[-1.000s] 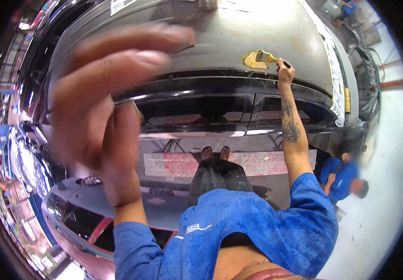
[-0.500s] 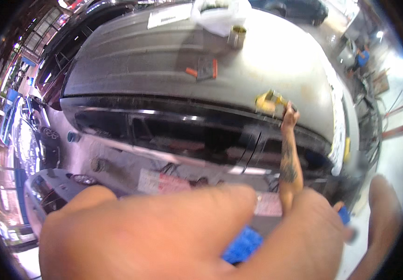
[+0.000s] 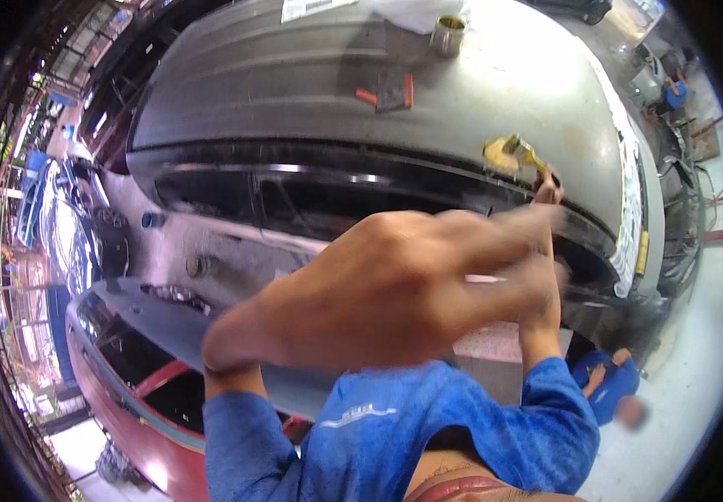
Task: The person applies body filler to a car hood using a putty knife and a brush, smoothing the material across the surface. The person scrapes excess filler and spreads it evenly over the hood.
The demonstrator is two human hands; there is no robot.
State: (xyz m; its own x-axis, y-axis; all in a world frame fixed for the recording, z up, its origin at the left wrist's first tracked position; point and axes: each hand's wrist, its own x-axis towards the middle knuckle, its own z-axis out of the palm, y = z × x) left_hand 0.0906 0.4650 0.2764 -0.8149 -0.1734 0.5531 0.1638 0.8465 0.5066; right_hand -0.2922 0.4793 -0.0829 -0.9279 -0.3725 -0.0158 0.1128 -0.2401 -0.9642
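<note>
A wide paintbrush (image 3: pixel 505 156) with a yellow handle rests at the near edge of a dull grey car roof (image 3: pixel 294 92). My right hand (image 3: pixel 549 186) is closed round its handle, the arm reaching out over the car's side. My left hand (image 3: pixel 378 284) hangs large and close in the middle of the view, its blurred fingers stretched toward the right and apart, nothing visible in them. It covers part of my right forearm and the car door. An open metal can (image 3: pixel 448 36) stands farther back on the roof, left of which lies a flat dark tool with red-orange edges (image 3: pixel 392 90).
White sheeting (image 3: pixel 629 201) runs along the roof's right end. Printed paper (image 3: pixel 315 7) lies at its far edge. A red and grey car (image 3: pixel 140 393) is close on the left. One person in blue (image 3: pixel 605 385) is low at right; another (image 3: pixel 675 94) is far right.
My left hand has drawn away from the lens and up, so my blue sleeves now show. The view has shifted. My right hand keeps the brush at nearly the same roof spot.
</note>
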